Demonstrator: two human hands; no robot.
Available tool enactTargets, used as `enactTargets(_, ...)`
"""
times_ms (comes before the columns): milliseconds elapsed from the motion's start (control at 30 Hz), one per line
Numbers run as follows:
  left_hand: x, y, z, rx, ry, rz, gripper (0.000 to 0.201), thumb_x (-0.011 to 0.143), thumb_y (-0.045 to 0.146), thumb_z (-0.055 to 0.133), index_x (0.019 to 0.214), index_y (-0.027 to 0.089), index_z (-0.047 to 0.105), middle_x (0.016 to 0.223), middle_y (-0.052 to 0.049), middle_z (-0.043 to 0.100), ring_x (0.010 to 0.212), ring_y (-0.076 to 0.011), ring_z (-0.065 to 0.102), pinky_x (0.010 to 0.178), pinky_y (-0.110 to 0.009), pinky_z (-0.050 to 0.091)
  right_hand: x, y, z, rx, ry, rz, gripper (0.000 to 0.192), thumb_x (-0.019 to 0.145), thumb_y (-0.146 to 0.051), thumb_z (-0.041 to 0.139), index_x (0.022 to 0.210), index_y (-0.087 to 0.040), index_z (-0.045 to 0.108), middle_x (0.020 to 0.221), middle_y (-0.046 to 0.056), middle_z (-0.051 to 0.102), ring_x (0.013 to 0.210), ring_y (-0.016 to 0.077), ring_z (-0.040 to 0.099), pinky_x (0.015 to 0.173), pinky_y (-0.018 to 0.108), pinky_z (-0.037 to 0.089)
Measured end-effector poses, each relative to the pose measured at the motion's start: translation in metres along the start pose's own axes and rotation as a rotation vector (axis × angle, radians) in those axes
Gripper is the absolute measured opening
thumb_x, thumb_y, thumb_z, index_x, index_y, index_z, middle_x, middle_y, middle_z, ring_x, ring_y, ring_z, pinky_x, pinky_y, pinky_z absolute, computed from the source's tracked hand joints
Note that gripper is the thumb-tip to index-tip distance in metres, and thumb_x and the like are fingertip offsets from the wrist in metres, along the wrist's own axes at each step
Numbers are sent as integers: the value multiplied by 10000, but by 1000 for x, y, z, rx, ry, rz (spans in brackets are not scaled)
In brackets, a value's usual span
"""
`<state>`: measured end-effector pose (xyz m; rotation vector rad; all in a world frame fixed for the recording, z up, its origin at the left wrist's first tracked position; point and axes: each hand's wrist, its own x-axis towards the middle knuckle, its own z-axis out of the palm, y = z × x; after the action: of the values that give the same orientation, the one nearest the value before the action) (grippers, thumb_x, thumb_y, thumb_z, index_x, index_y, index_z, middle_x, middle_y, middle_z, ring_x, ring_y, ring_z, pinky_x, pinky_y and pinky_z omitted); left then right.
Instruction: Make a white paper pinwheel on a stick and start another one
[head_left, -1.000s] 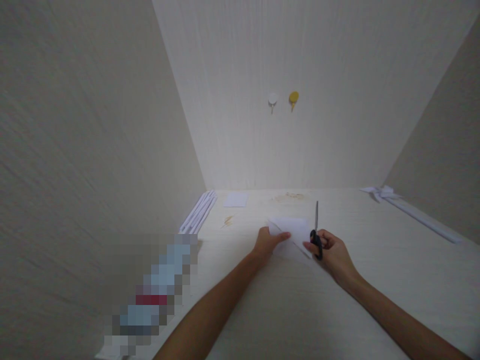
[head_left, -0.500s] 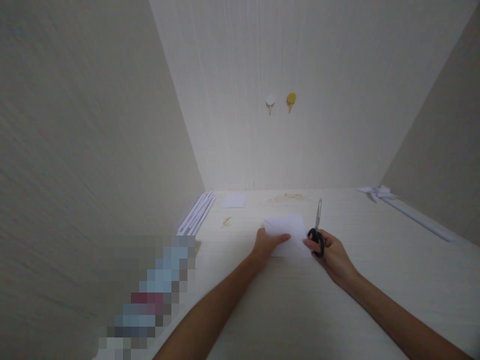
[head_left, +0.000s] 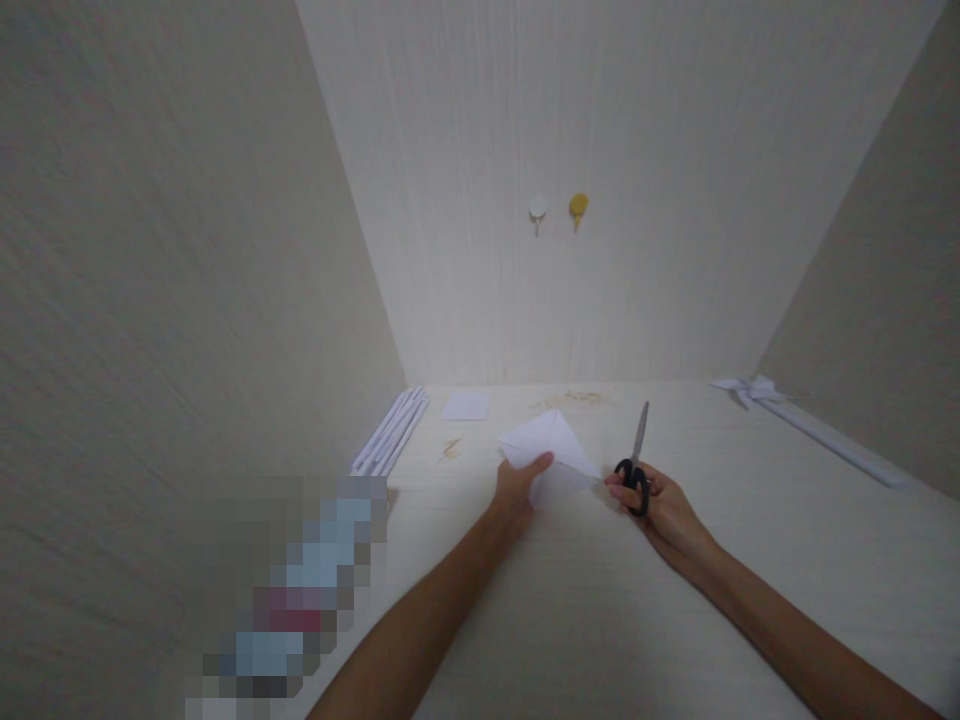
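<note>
Left hand (head_left: 517,488) holding folded white paper (head_left: 551,438); right hand (head_left: 673,512) holding black-handled scissors (head_left: 637,456).
Near left: pixelated object (head_left: 315,565); any label on it is unreadable. Mid-table (head_left: 517,630): left grip closed, thumb over the paper, other fingers underneath; the paper is between the hands, one corner directed at the rear wall (head_left: 480,300). Right grip closed around the scissors handles, blades apparently together and directed away from the body; fingertips at the paper's right corner, contact cannot be determined. Beyond, left: bundle of white paper rolls (head_left: 390,432), near a square white sheet (head_left: 466,405). Beyond, right: long white roll (head_left: 832,442), folded paper piece (head_left: 752,390) at its far end. Rear wall: white hook (head_left: 538,208), left; yellow hook (head_left: 578,205), right.
</note>
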<state>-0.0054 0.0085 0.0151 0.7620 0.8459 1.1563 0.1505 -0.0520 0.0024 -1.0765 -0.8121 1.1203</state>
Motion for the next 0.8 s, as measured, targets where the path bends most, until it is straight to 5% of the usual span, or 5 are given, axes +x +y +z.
enactTargets(800,2,-5,1,11,19,25,400,443,189,740,801,100,585,857,-132,624,672,-212,590,638,-341,486,-2,-2,3,-42,-32,-52,275,463,-265,746,608,-157,539,533,-43,514,471,68,397,436,199,285)
